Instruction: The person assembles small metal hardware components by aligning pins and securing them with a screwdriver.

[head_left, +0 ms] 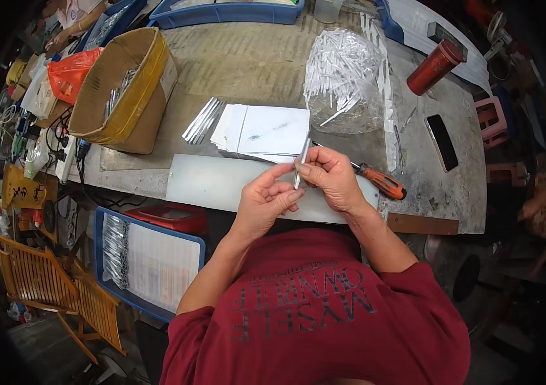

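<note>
A thin silver rod-like piece [304, 153] stands nearly upright between my two hands, just in front of the paper stack. My left hand [265, 196] pinches its lower part with thumb and fingers. Higher up, the thumb and curled fingers of my right hand [333, 179] grip the same piece. Its exact kind is too small to make out. Below my hands lies a pale flat board [202, 183] along the table's near edge. A banded stack of white paper sheets [273, 125] sits just beyond, with several similar silver pieces [203, 120] lying to its left.
An open cardboard box [152, 119] holds more metal pieces at left. Farther right are a clear bag of white strips [343, 67], an orange-handled screwdriver [383, 183], a phone [441, 142] and a red cylinder [435, 68]. A blue tray [99, 240] sits lower left.
</note>
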Demonstrator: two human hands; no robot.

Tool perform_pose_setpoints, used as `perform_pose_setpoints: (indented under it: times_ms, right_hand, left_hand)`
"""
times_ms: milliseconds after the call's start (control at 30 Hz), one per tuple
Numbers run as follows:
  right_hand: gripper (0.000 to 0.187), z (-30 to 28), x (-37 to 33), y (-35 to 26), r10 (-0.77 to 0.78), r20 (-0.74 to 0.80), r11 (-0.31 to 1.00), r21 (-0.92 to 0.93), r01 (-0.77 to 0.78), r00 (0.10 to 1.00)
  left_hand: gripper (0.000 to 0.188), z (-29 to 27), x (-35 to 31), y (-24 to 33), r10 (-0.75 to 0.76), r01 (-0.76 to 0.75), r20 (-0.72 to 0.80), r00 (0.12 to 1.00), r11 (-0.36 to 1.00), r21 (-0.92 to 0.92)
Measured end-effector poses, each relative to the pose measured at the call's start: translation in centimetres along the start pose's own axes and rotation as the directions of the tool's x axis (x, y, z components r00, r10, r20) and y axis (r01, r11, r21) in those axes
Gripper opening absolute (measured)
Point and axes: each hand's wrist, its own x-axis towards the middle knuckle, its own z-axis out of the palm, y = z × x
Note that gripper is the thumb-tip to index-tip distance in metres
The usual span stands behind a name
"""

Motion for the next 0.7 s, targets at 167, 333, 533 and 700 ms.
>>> perform_pose_setpoints:
  times_ms: [167,333,533,700]
  right_hand:
    - [0.013,0.5,-0.3,-0.3,-0.094,-0.149,0.993,-0.084,0.082,0.984]
    - [0.021,-4.7,-1.4,-3.7,-0.416,0.049,0.207,-0.967,0.148,0.908]
    - [0.03,-7.9,-3.8,-5.0,0.036,-0.039,-0.033,-0.999,-0.038,0.999]
    - [0.031,-9.5,-4.1,-5.2,0.061,0.073,0.057,-0.996,0.07,0.995]
  left_hand:
    - [0.022,0.0,-0.1,-0.4,0.145,-0.101,-0.1,0.984,0.928,0.358]
    - [0.012,-2.2,0.0,1.6,0.477,-0.226,-0.097,0.873,0.573,0.788]
    - [0.008,-3.6,2.3,3.3,0.604,-0.22,0.037,0.796,0.232,0.948]
    - [0.008,-3.6,4.2,3.5,0.578,-0.143,0.031,0.816,0.15,0.978]
